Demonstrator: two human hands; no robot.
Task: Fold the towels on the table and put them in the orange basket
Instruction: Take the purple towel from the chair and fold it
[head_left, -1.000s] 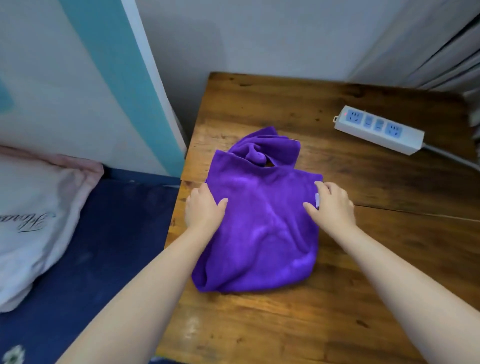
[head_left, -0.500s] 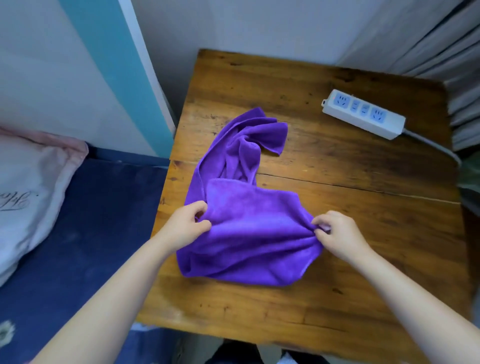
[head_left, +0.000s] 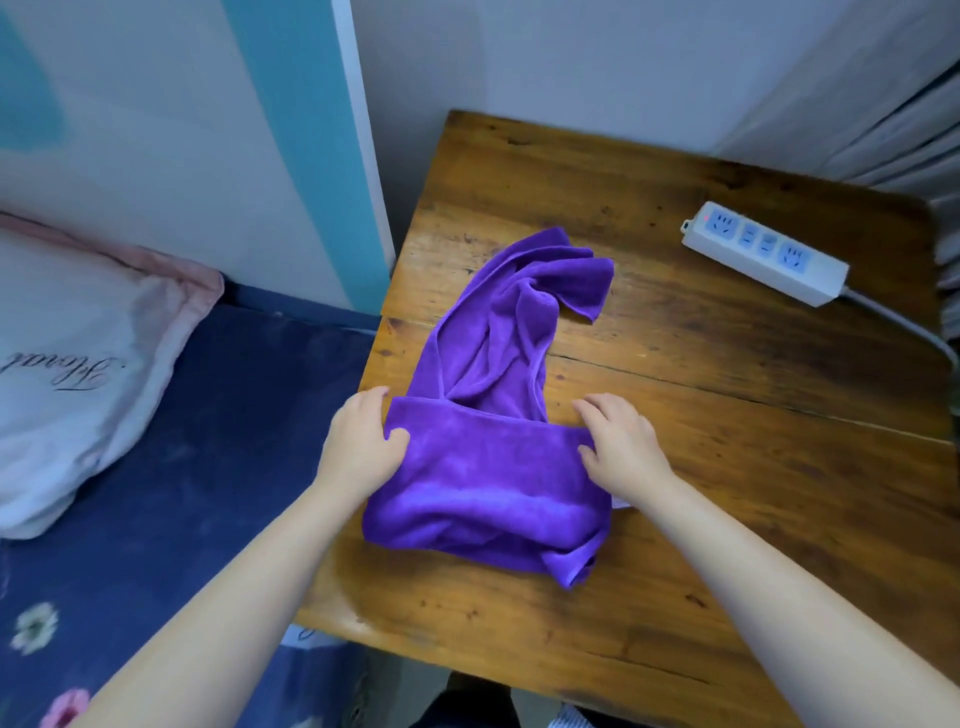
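My left hand and right hand rest at opposite ends of the purple towel's folded near portion, fingers relaxed and flat, thumbs on the cloth, neither one gripping it. The towel lies on the wooden table, toward its left edge, between my hands. Its long axis runs away from me; the unfolded far end is bunched and points toward the white power strip, well apart from it
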